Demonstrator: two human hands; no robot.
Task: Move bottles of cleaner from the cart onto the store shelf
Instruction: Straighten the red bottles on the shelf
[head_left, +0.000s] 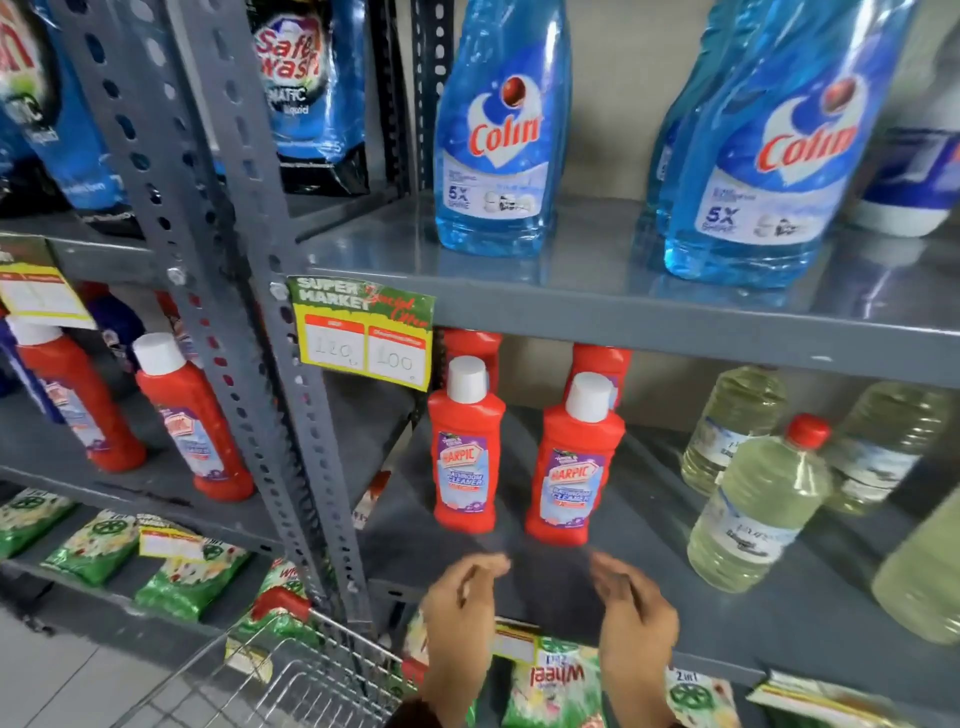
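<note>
On the middle grey metal shelf (675, 582), two red Harpic bathroom cleaner bottles stand upright side by side near the front edge: the left Harpic bottle (466, 452) and the right Harpic bottle (574, 467). Each one has a white cap and a purple and pale blue label. They are close together but do not touch. Behind them more red bottles of the same kind stand in a row, partly hidden by the shelf above.

Just in front of the two bottles, the left hand (460, 608) and the right hand (636, 613) are over the shelf edge, empty, with the fingers loosely curled and apart, touching no bottle. The hands are a little blurred. Between them the shelf surface is bare.

To the right of the bottles there is free shelf surface, then pale yellow liquid bottles (753, 509), one with a red cap. To the left stands the perforated steel upright (291, 395), which carries a green and yellow price tag (363, 332). On the upper shelf are blue Colin bottles (501, 135). At the bottom left, the rim of the wire shopping cart (291, 670) is near the upright.
</note>
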